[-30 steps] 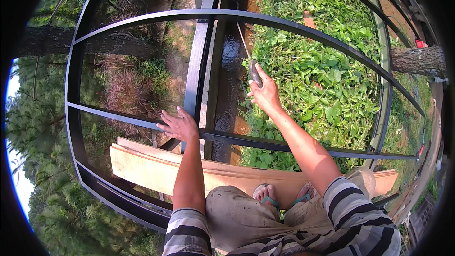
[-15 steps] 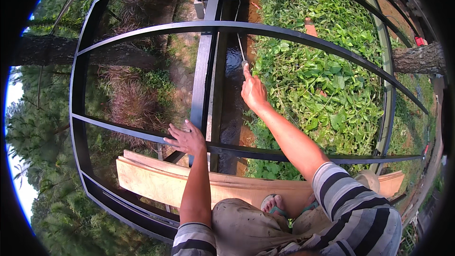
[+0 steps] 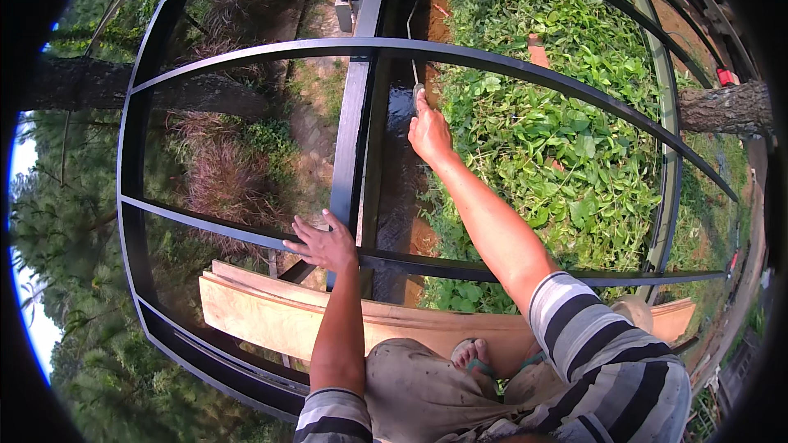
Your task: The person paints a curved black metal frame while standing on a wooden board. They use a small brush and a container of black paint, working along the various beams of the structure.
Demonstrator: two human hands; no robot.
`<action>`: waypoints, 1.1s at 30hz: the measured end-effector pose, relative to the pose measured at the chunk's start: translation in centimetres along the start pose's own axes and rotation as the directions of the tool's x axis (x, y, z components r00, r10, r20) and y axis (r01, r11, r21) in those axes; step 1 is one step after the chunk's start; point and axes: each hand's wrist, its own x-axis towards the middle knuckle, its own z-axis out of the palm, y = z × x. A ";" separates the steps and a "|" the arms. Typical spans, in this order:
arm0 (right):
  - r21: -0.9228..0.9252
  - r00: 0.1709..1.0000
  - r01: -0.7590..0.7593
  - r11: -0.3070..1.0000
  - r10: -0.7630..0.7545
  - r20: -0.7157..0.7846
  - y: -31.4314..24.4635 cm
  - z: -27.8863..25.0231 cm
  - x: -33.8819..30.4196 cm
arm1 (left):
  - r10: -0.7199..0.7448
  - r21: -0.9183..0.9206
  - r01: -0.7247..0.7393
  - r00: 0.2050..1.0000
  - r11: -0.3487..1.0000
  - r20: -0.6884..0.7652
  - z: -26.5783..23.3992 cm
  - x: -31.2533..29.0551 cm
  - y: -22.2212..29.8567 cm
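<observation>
My right hand (image 3: pixel 430 133) reaches forward, closed on the handle of what looks like a small paint roller (image 3: pixel 414 74), its thumb along the grip. The tool's thin bent metal rod runs away from me, passing below a black crossbar (image 3: pixel 492 62). Its far end bends toward the long dark metal beam (image 3: pixel 348 127); the head there is too dark to make out. Fingers spread, my left hand (image 3: pixel 327 244) rests on the nearer black crossbar (image 3: pixel 209 226), beside its crossing with the long beam. Nothing is held in it.
Below me, wooden boards (image 3: pixel 271 312) lie across the frame under my sandalled feet (image 3: pixel 471 354). Wet, dark ground and leafy green plants (image 3: pixel 566 148) show through the openings. Tree trunks (image 3: pixel 722 107) stand at both sides, with reddish grass (image 3: pixel 222 189) at left.
My right hand has moved slightly forward and left with the paint roller, its rod reaching a little farther along the beam. The left hand has stayed on the crossbar.
</observation>
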 end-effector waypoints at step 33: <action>-0.307 0.605 0.141 0.941 0.164 0.780 -4.8 -29.9 -37.3 | -0.040 0.003 0.040 0.999 0.999 0.002 0.7 0.9 -2.4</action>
